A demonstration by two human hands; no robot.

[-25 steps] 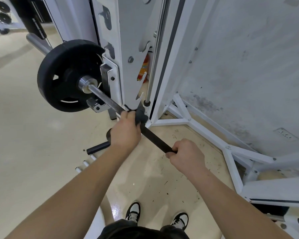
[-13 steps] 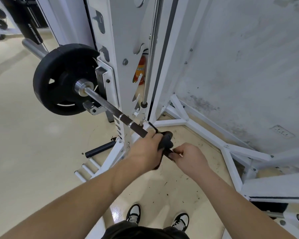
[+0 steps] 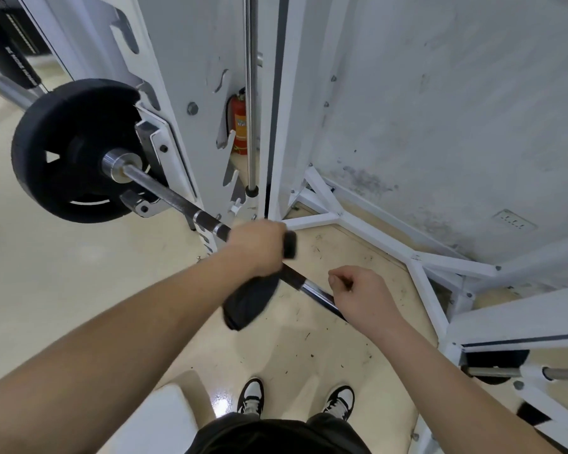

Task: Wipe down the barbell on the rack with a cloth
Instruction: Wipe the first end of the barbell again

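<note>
The barbell runs from a black weight plate at the left, past the white rack, down toward my right hand. My left hand grips a dark cloth wrapped round the bar's middle; one loose end hangs below the bar and a short end sticks out past my fingers. My right hand hovers over the bar a little further down, fingers curled with the thumb against the index finger, and nothing shows in it. The bar is hidden beyond that hand.
A white floor frame spreads along the stained wall at the right. A red fire extinguisher stands behind the rack. A chrome guide rod runs upright. A second bar end sticks out at lower right. My shoes stand on beige floor.
My left hand slid the cloth down the bar to my right hand, then back up a little. My right hand has come off the bar and lifted.
</note>
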